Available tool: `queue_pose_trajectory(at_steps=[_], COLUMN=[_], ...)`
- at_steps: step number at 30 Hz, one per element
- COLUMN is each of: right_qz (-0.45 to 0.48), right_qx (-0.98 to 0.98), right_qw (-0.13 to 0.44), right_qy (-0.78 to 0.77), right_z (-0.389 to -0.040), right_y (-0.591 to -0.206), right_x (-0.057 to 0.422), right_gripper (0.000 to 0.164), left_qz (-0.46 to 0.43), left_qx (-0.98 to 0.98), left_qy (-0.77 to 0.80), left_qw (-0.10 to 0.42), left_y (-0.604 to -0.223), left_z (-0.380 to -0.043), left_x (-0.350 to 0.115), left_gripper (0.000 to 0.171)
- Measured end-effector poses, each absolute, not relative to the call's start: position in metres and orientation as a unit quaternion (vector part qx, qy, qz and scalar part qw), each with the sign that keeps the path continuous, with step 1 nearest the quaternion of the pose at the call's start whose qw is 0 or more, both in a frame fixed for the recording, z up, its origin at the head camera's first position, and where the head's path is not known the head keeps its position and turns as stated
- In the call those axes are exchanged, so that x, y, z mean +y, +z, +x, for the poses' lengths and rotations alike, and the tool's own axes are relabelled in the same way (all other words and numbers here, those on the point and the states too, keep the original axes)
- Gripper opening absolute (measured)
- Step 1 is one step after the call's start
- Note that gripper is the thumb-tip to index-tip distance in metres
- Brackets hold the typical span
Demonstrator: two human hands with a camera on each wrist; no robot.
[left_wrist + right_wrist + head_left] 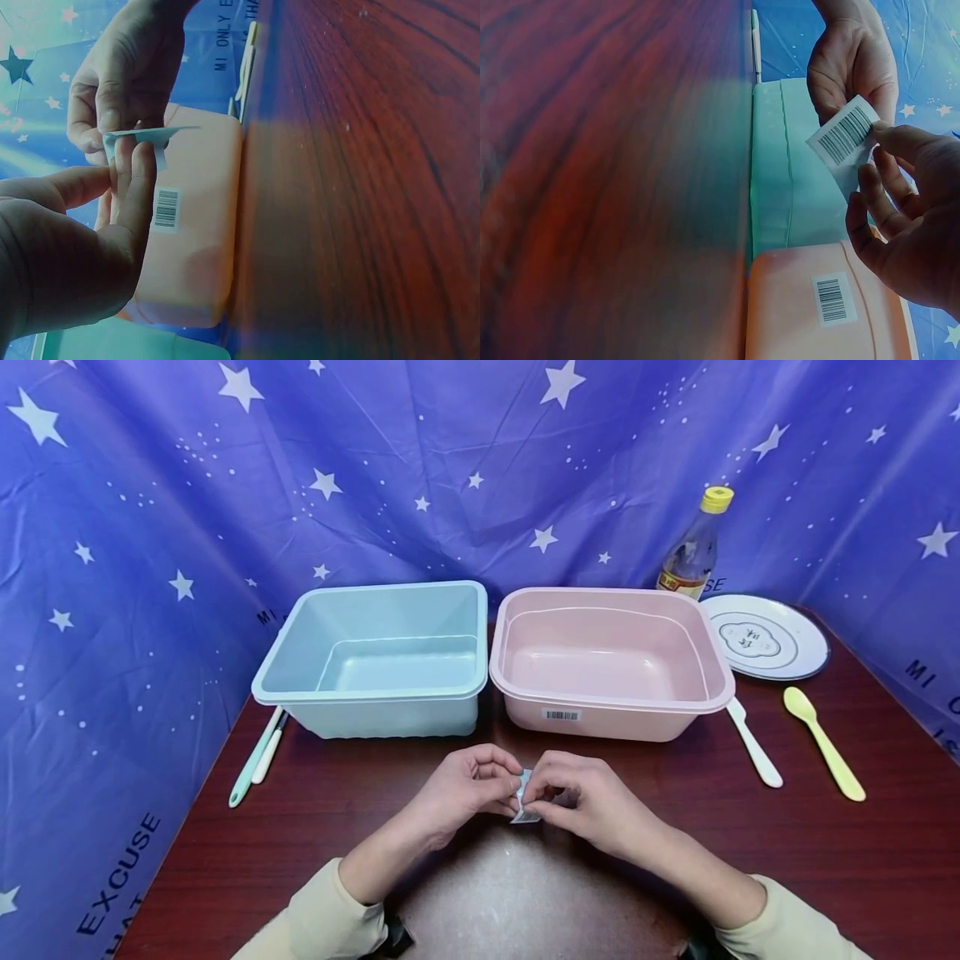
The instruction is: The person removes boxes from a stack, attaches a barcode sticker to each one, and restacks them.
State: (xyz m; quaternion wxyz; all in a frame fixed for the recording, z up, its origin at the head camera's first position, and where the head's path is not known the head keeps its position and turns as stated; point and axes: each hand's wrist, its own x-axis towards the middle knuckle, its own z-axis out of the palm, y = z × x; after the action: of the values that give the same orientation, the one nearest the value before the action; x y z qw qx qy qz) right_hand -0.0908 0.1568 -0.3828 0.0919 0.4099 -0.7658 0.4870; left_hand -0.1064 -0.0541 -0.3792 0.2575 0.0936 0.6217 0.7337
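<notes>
A small white barcode label (526, 814) is held between both hands, just in front of the two basins. My left hand (474, 787) pinches its left side with thumb and fingers. From the other side, my right hand (588, 795) pinches the label by thumb and forefinger. In the right wrist view the label (845, 135) stands tilted, its printed bars facing that camera. Seen from the left wrist, the label (161, 136) appears nearly edge-on and bent, with a flap hanging down.
Behind the hands stand a light blue basin (390, 720) and a pink basin (600, 722) bearing a barcode sticker (561, 715). Two handled utensils lie at left. A white knife (756, 747), yellow spoon (825, 743), plate (810, 647) and yellow-capped bottle (692, 550) are at right.
</notes>
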Motion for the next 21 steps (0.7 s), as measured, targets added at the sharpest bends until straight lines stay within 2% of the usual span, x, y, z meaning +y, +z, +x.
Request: queue_pose_trajectory(at_steps=[10,21], right_qz=[0.410,0.413], right_qx=[-0.777,-0.790], right_qw=[0.071,0.040], right_qy=[0.471,0.451], right_z=[-0.091,-0.091], right_y=[-0.381,-0.380], right_x=[0.158,0.160], right_gripper=[0.020,0.019], left_qz=[0.114,0.143], left_qx=[0.677,0.787], left_qy=[0.688,0.576], left_qw=[0.236,0.168], left_y=[-0.384,-0.388], left_z=[-0.118,-0.127], left_x=[-0.063,-0.076], left_gripper=[0.018,0.012])
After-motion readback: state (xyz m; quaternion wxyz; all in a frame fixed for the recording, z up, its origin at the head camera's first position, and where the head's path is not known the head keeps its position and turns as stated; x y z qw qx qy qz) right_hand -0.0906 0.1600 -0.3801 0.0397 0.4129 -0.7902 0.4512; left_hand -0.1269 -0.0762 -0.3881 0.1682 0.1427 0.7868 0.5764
